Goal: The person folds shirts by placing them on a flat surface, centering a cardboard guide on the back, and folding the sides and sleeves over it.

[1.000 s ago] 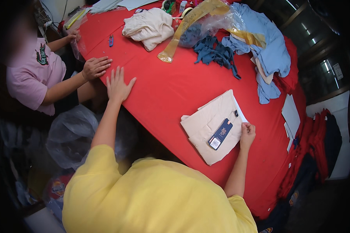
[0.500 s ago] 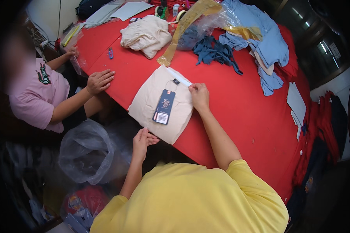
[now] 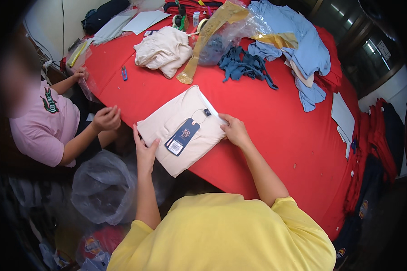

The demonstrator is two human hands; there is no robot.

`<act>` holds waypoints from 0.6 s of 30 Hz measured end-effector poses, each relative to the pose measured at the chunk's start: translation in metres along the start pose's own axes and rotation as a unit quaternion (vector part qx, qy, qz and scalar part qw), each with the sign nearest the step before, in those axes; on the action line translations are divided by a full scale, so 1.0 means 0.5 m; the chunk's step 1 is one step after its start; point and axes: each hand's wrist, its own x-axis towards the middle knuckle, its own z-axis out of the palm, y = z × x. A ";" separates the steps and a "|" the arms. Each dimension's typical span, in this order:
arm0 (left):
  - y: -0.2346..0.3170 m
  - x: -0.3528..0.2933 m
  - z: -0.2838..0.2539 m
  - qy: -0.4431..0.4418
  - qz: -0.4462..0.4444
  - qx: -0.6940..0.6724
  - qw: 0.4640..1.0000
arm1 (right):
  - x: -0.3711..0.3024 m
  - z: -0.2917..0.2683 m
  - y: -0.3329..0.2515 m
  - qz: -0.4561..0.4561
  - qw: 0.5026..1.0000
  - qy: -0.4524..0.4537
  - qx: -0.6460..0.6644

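Observation:
A folded cream garment lies at the front edge of the red table, one corner sticking out past it. On top rests a navy hang tag, tied by a loop to a small dark label. Along its far right side shows a white strip, perhaps a card inside. My left hand grips the left edge, thumb on the upper face, fingers along the side. With thumb and fingers, my right hand pinches the right corner. The undersides of both grips are hidden.
A co-worker in a pink shirt sits at left, one hand raised by the table edge. A clear plastic bag hangs below. Farther back are a cream cloth heap, blue thread snips, dark blue scraps and light blue garments.
The garment has turned and moved slightly toward me. My left hand has gone from its near corner up to its left edge. The co-worker's hand has lifted off the table.

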 end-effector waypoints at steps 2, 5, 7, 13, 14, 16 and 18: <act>-0.018 0.040 -0.018 -0.006 0.078 0.058 0.995 | 0.032 0.015 -0.010 -0.017 1.000 -0.022 -0.012; -0.040 0.118 -0.068 0.045 0.165 0.259 0.950 | 0.118 0.070 -0.027 -0.088 0.994 -0.005 -0.063; -0.043 0.163 -0.082 0.138 0.178 0.316 0.921 | 0.179 0.113 -0.094 -0.136 0.987 -0.004 -0.086; -0.075 0.263 -0.140 0.153 0.072 0.315 0.934 | 0.317 0.187 -0.102 -0.125 0.990 0.011 -0.066; -0.085 0.270 -0.155 0.118 0.061 0.265 0.955 | 0.324 0.184 -0.080 -0.094 0.995 0.003 -0.011; -0.091 0.259 -0.160 0.120 0.041 0.111 0.986 | 0.314 0.162 -0.064 -0.046 0.988 -0.018 0.145; -0.099 0.241 -0.173 0.165 0.019 0.051 0.985 | 0.257 0.119 -0.081 0.040 0.941 -0.073 0.327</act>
